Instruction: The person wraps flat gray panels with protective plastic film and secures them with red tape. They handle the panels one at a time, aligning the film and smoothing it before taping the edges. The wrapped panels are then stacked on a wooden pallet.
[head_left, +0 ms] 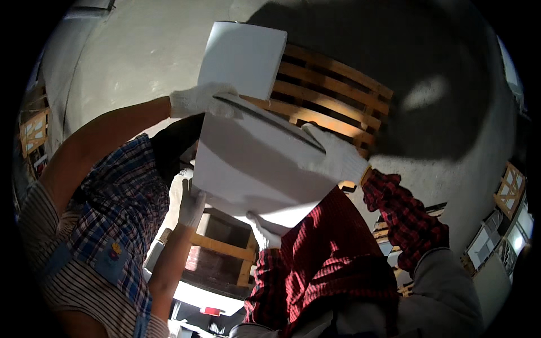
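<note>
A wide white panel (253, 158) with a dark strip along its far edge is held up in front of me. My right hand (335, 158), in a white knit glove and red-checked sleeve, grips its far right corner. At the near edge, my gloved left hand (264, 231) holds the panel with the thumb showing; the other fingers are mostly hidden. A co-worker at my left holds the same panel, one gloved hand (205, 100) at the far left corner and the other gloved hand (193, 205) at the near left corner.
Beyond the panel lies a wooden slatted pallet (332, 98), with another white panel (242, 59) at its left end. The co-worker's blue plaid apron (121, 197) is close on my left. Below stands a wooden frame (222, 246). Wooden crates (510, 191) stand far right on the concrete floor.
</note>
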A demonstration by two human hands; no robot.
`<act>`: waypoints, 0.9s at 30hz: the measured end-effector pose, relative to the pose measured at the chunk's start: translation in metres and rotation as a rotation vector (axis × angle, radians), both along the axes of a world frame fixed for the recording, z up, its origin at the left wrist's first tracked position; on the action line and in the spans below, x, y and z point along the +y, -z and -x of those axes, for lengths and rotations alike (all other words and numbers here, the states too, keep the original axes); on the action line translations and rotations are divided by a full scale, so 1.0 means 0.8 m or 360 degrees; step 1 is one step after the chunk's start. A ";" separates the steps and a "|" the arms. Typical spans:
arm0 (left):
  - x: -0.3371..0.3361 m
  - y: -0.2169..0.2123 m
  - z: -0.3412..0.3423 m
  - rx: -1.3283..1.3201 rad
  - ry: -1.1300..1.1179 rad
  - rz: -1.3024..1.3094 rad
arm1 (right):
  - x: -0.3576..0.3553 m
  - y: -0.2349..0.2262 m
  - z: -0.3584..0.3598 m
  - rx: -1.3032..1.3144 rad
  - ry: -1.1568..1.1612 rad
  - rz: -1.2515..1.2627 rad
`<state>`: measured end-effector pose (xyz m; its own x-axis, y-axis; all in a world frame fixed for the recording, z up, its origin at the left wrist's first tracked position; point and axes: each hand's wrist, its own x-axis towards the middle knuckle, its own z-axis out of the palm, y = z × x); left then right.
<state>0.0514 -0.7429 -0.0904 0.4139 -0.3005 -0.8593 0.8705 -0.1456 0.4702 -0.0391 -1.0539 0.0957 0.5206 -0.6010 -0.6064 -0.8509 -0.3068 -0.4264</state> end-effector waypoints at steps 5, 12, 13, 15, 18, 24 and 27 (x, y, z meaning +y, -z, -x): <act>-0.030 0.002 -0.013 0.0124 0.0156 -0.0052 | -0.017 0.014 0.010 0.0171 0.0177 -0.0141; -0.022 0.021 -0.030 0.0298 0.0382 -0.0040 | 0.044 0.076 0.079 -0.0173 0.0545 -0.0312; -0.017 0.013 -0.029 0.0276 0.0280 -0.0034 | 0.041 0.068 0.062 -0.0134 0.0562 -0.0380; -0.009 0.013 -0.028 0.0274 0.0179 -0.0013 | 0.048 0.073 0.050 -0.0015 0.0475 -0.0334; -0.018 0.037 -0.021 0.0306 0.0125 0.0076 | 0.058 0.078 0.042 -0.0018 0.0367 -0.0214; 0.020 0.065 -0.010 0.0407 0.0179 0.0172 | 0.130 0.110 0.027 -0.0008 0.0382 -0.0004; 0.003 0.052 0.012 0.0340 0.0010 0.0234 | 0.066 0.080 0.048 -0.0166 0.0343 -0.0014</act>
